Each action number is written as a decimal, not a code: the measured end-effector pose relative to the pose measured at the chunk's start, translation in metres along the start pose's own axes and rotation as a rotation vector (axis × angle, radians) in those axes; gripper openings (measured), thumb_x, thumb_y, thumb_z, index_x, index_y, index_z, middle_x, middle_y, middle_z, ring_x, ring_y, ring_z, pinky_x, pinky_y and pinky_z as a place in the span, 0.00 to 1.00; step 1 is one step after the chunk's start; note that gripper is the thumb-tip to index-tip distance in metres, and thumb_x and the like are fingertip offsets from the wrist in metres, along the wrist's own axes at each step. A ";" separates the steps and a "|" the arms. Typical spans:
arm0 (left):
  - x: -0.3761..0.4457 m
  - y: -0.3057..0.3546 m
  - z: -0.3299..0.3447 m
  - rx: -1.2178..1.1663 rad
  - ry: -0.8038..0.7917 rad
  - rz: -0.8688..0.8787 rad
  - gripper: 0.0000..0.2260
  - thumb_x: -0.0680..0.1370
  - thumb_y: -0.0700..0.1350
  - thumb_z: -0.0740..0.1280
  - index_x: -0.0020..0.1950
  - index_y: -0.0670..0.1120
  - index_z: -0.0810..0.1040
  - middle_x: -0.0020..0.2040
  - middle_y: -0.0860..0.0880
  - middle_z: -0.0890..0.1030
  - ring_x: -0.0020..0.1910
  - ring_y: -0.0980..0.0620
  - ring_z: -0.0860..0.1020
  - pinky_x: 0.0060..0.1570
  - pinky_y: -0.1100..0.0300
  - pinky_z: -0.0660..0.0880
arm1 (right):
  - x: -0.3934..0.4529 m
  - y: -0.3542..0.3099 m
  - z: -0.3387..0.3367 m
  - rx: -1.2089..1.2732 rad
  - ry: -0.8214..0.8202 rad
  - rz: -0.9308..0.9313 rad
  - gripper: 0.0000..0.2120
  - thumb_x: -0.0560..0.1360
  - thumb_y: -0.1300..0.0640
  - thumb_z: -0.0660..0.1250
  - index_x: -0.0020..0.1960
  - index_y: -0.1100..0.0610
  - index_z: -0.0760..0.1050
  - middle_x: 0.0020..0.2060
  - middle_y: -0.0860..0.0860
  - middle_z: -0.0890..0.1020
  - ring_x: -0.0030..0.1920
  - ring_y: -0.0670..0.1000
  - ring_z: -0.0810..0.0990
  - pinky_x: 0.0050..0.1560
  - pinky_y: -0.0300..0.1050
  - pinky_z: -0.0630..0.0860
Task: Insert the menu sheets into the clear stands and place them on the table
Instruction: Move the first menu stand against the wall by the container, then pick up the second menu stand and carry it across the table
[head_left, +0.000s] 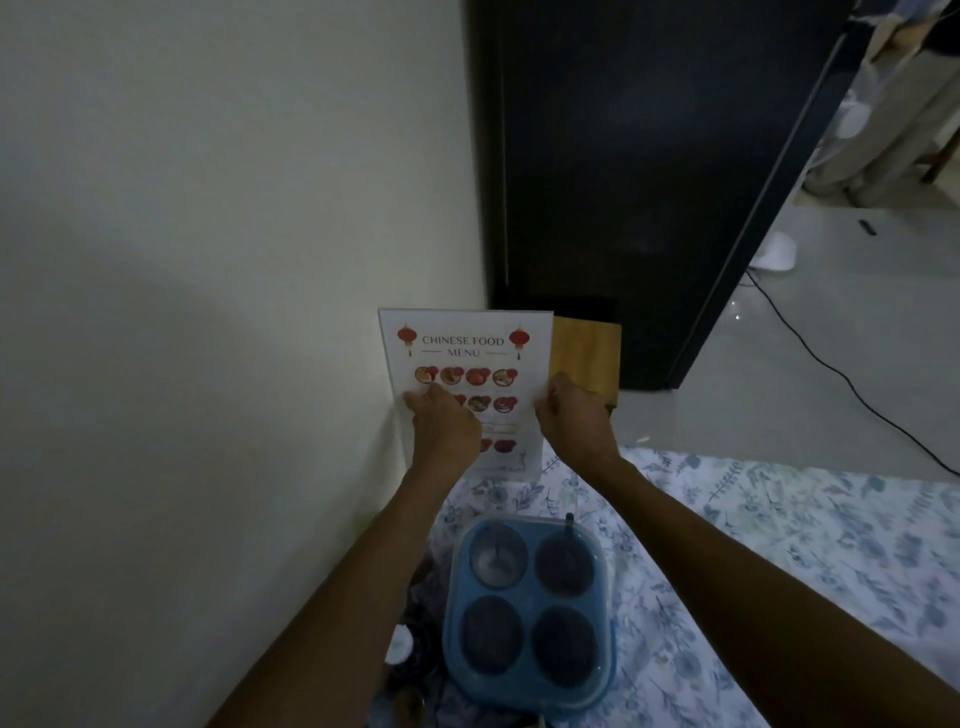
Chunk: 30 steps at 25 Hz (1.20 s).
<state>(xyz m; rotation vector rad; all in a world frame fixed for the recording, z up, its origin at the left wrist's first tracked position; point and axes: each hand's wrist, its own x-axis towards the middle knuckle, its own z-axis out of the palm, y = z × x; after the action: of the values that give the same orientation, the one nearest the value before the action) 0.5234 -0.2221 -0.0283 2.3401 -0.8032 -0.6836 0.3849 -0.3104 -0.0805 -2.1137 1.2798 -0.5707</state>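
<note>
Hands grip a menu stand from both sides at the far end of a table. The left hand (441, 423) pinches the left edge of the stand (467, 389), thumb in front over the printed food pictures and fingers curled behind. The right hand (569, 415) clasps the right edge at about the same height, fingers closed round it. The stand is upright, facing the viewer, its base at or just above the floral tablecloth (753, 545); whether it is touching the cloth cannot be told, since the clear foot is hard to make out. Inside it is a menu sheet (470, 345), white, headed "Chinese Food Menu" with two red lanterns and rows of small dish photos. The sheet looks fully seated and square in the stand, so insertion appears done for this one, and what seems left is to settle it on the table and let go. No other sheet or empty stand is in view, so how many remain cannot be judged. Just behind the stand to the right is a tan wooden piece (589, 358), perhaps a chair back. A pale wall (208, 260) runs along the left, and a dark cabinet (649, 182) stands further off. Near the viewer on the table sits a blue four-cup tray (527, 608) under a clear lid. The room is dim.
</note>
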 end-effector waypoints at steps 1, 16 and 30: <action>-0.001 -0.001 0.000 0.004 -0.001 0.016 0.16 0.82 0.38 0.59 0.69 0.37 0.66 0.73 0.34 0.61 0.63 0.38 0.74 0.63 0.47 0.75 | 0.000 -0.001 -0.001 -0.026 -0.021 0.006 0.05 0.81 0.56 0.63 0.49 0.56 0.69 0.50 0.56 0.82 0.42 0.52 0.80 0.43 0.45 0.81; -0.113 0.057 0.018 0.282 0.024 0.229 0.18 0.84 0.51 0.57 0.71 0.45 0.66 0.68 0.42 0.75 0.64 0.40 0.76 0.64 0.42 0.69 | -0.066 0.023 -0.082 -0.172 -0.110 -0.009 0.05 0.80 0.54 0.64 0.52 0.56 0.74 0.41 0.51 0.81 0.38 0.51 0.81 0.40 0.44 0.79; -0.382 0.229 0.206 0.235 -0.203 0.642 0.18 0.84 0.52 0.57 0.72 0.46 0.67 0.69 0.44 0.75 0.65 0.42 0.76 0.65 0.43 0.69 | -0.240 0.186 -0.436 -0.553 0.098 0.134 0.06 0.76 0.49 0.68 0.50 0.51 0.79 0.43 0.54 0.86 0.39 0.53 0.82 0.41 0.47 0.79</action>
<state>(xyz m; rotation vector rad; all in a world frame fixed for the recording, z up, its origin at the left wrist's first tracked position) 0.0458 -0.1878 0.0799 2.0291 -1.7011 -0.5620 -0.1146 -0.2791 0.0976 -2.4266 1.7779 -0.2823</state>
